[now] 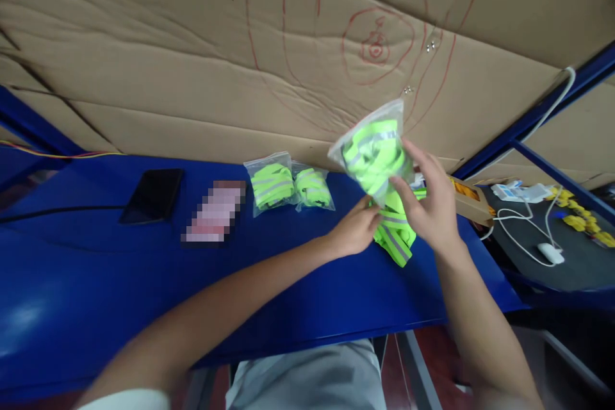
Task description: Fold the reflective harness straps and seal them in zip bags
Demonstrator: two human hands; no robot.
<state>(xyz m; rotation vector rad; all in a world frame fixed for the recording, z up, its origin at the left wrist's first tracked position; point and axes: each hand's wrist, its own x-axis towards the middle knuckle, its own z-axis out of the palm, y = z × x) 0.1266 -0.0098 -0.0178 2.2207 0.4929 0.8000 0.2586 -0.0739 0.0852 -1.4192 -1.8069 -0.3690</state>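
Observation:
My right hand (430,202) holds up a clear plastic bag (372,150) stuffed with neon green reflective straps, fingers pinched on its lower edge. My left hand (355,227) is closed at the bag's bottom corner, touching it from the left. Under both hands lies a loose pile of the same green straps (396,234) on the blue table (240,288). Two filled, closed bags (273,184) (313,189) lie side by side further left on the table.
A dark phone (152,195) and a blurred pink card (215,211) lie at the left. Cardboard sheets (192,64) wall the back. At the right are a small carton (471,198), white cables with a mouse (550,252) and yellow pieces (583,221).

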